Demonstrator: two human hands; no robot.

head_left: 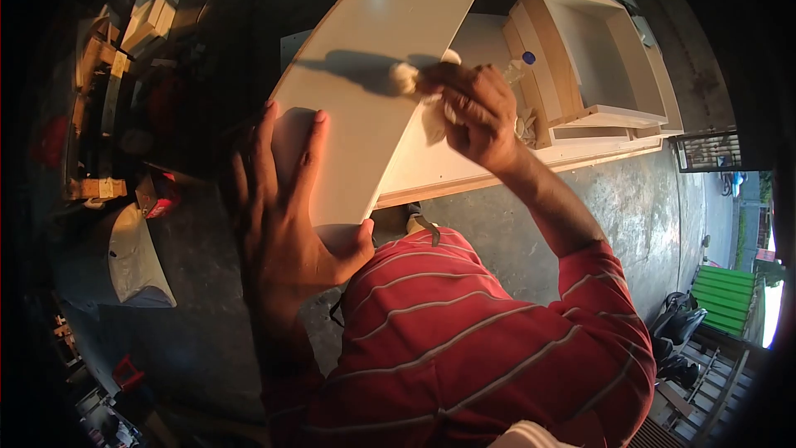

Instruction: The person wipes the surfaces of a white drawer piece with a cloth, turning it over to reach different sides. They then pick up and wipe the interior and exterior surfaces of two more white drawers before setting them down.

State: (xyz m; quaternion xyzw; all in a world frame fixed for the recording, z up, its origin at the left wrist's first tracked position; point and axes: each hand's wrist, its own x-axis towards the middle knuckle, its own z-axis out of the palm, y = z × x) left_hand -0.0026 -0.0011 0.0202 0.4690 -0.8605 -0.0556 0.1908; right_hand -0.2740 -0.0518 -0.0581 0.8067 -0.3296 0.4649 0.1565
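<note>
A white panel (365, 41) with one curved edge lies in front of me, its wood-coloured rim showing along the curve. My left hand (286, 216) rests on its near end, fingers spread and stretched out, thumb at the right-hand edge. Over the middle of the panel, my right hand (481, 112) is closed around a pale cloth (434, 122). A wad of the cloth sticks out past the fingertips, right at the panel's face, and casts a long shadow there. Motion blurs the fingers a little.
Under the panel is a larger white cabinet piece (431, 170) with wooden edges. An open box-like compartment (609, 58) stands on it at right, with a blue cap (528, 58) nearby. At left are a wooden frame (108, 116) and a curved white piece (137, 261) on the concrete floor (597, 207).
</note>
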